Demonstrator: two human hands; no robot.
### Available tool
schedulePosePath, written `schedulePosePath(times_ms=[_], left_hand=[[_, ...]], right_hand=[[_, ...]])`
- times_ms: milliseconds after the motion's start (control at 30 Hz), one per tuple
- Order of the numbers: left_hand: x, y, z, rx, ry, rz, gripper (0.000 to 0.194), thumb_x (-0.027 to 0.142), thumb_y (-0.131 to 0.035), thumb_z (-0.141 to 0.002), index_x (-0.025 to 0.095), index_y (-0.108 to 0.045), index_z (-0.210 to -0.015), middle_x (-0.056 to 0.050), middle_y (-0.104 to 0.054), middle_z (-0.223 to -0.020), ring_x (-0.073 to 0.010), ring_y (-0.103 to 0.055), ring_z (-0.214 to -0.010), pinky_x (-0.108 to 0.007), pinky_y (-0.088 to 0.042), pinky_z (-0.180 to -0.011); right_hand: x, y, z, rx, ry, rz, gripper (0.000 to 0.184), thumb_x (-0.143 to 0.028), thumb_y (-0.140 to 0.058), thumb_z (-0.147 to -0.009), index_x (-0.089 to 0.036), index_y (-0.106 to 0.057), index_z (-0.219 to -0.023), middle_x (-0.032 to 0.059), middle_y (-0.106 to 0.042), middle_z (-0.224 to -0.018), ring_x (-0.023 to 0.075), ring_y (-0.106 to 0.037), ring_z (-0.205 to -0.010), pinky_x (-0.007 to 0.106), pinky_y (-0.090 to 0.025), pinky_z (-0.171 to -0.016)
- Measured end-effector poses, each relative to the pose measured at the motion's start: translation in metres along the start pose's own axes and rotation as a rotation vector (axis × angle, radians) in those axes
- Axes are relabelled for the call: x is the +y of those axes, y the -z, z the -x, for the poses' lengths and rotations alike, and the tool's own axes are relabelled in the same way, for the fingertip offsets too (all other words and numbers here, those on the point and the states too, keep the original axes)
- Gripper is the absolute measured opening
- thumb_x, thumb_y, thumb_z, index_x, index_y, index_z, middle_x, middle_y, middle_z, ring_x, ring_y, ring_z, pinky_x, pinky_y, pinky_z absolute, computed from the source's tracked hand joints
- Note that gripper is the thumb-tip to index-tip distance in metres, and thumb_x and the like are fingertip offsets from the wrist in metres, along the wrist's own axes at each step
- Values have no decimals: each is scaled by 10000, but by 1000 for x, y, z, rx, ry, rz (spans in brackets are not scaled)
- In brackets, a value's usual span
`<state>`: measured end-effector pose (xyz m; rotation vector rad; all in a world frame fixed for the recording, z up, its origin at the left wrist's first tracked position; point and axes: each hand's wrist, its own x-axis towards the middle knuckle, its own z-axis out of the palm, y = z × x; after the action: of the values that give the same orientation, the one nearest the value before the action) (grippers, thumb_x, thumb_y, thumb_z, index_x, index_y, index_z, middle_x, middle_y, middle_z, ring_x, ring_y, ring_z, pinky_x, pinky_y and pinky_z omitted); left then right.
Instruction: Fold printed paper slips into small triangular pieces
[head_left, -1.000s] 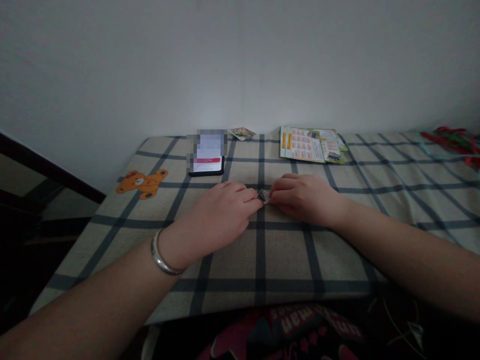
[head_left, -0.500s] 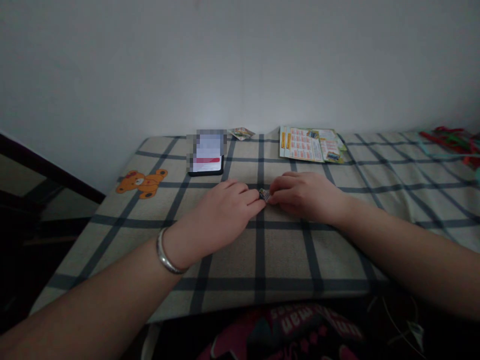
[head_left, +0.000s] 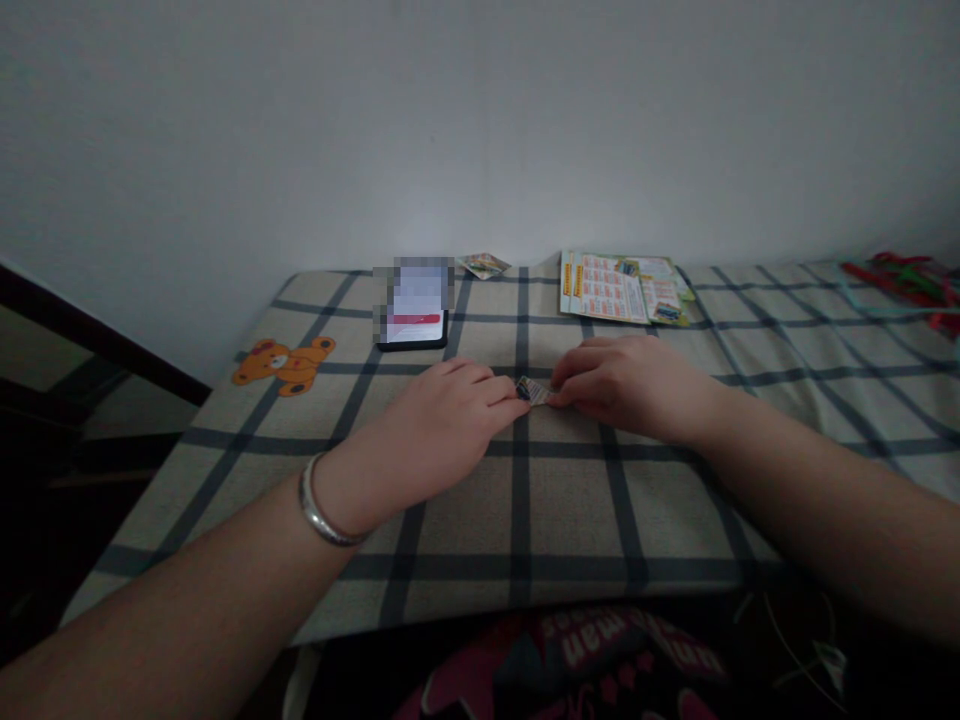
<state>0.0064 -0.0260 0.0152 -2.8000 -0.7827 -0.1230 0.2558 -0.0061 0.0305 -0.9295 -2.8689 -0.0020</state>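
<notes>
left hand (head_left: 442,425), right hand (head_left: 630,388) pinch ends of small grey-white printed paper (head_left: 535,391), between front, back edges of check-clothed desk (head_left: 465,545).

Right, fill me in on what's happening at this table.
A person is working on a small printed paper with both bare hands. The left hand pinches its left end, and the right hand is at its right end, though whether it grips or only touches is unclear. Beyond the hands, a phone, a small folded piece and some leaflets lie on the checked cloth, near the wall.
</notes>
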Motion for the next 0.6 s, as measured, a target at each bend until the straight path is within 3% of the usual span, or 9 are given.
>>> schedulePosePath(times_ms=[600], left_hand=[[-9,7,3,39,-16,27,274,113,-501,-902,166,-705,-1076,-29,-719,-1091,-208,-645,-987,-374,-509,-869]], right_hand=[[4,1,7,-4,-30,-14,249,-143,-584,-861,-281,-752,-983,5,-715,-1064,168,-644,-928,293,-455,-755]])
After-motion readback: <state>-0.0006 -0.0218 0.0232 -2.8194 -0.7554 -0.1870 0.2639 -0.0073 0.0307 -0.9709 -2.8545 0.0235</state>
